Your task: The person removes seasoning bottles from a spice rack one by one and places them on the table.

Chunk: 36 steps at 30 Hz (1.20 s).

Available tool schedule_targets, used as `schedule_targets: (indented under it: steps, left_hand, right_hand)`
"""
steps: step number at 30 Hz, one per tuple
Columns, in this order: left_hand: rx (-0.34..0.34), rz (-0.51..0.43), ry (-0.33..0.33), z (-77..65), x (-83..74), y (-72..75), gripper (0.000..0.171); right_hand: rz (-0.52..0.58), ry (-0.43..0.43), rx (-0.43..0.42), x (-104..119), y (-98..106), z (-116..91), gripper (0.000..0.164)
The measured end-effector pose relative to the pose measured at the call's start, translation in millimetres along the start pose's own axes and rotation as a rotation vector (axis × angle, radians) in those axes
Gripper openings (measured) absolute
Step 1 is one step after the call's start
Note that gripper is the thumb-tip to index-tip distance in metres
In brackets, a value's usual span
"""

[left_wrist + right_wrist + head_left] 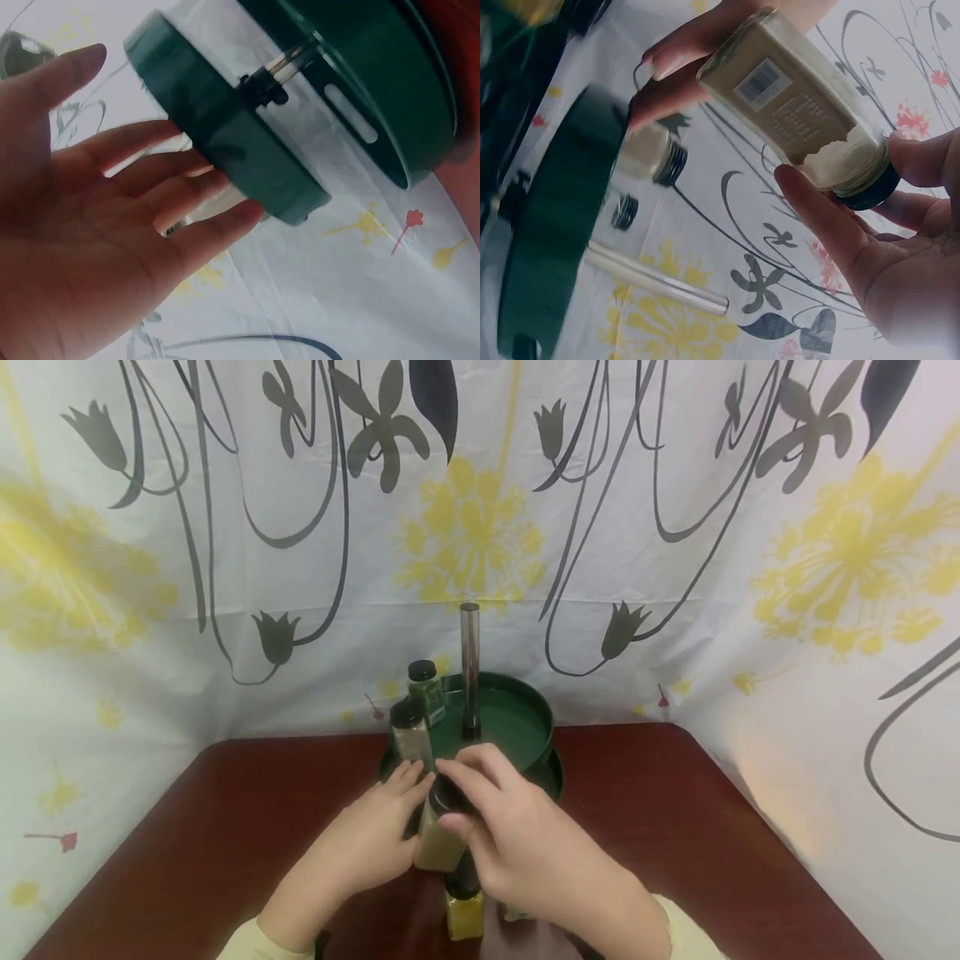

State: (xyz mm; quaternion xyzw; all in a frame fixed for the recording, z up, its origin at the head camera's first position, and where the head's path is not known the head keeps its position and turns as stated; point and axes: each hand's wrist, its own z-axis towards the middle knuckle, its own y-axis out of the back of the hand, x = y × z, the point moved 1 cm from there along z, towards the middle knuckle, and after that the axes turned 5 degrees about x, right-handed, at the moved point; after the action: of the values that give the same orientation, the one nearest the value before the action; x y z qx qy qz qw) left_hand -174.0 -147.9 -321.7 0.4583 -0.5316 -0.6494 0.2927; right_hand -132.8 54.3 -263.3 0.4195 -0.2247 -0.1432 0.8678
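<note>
My right hand [517,839] grips a square spice jar [437,843] by its black lid; in the right wrist view this glass jar [791,97] of pale powder, with a barcode label, hangs tilted between thumb and fingers. My left hand [367,843] has its fingers extended toward the upper tray [517,718] of a green two-tier stand. In the left wrist view, its fingertips reach the rim of that tray [225,124]. A black-lidded jar of pale powder [412,740] and a jar of green contents [428,695] stand on the upper tray.
A metal post [470,668] rises from the upper tray. On the dark red table [225,827], a yellow-filled jar [465,918] stands near the front, beside another jar [516,912] mostly hidden by my right hand. A patterned cloth [480,543] hangs behind and along both sides.
</note>
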Motion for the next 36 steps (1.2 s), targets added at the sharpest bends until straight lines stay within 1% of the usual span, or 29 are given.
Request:
schedule_targets:
  steps: [3, 6, 10, 13, 17, 21, 24, 29, 36]
  left_hand:
    - [0.018, -0.066, -0.032, -0.9, 7.9, 2.5, 0.061]
    - [0.022, -0.101, -0.044, -0.5, 14.4, 4.9, 0.058]
    - [0.001, -0.082, -0.025, 0.3, 16.3, 5.6, 0.054]
    - [-0.023, -0.064, -0.014, -0.8, 17.1, 5.0, 0.052]
    - [-0.043, -0.058, -0.053, -1.0, 17.7, 4.1, 0.051]
    - [-0.037, -0.060, -0.077, -0.6, 17.8, 3.2, 0.052]
    - [-0.027, -0.062, -0.066, 0.1, 17.7, 2.4, 0.051]
    - [-0.020, -0.060, -0.038, 0.5, 17.4, 2.8, 0.048]
    - [-0.008, -0.075, -0.040, 0.3, 19.1, 3.9, 0.053]
  right_hand:
    - [0.024, 0.012, -0.012, 1.9, -6.6, -1.4, 0.043]
    - [0.048, 0.014, -0.019, 1.9, -10.4, -2.5, 0.043]
    - [0.071, 0.010, -0.002, 2.0, -13.2, -3.3, 0.043]
    - [0.080, 0.022, 0.018, 3.9, -17.8, -1.4, 0.044]
    - [0.089, 0.050, 0.045, 7.2, -25.3, -1.2, 0.043]
    - [0.050, 0.091, 0.076, 8.9, -31.1, -3.3, 0.042]
    - [0.015, 0.098, 0.088, 8.3, -33.6, -4.2, 0.041]
    - [-0.006, 0.110, 0.088, 5.8, -34.9, -3.8, 0.041]
    - [0.002, 0.097, 0.104, 1.8, -36.6, -3.2, 0.041]
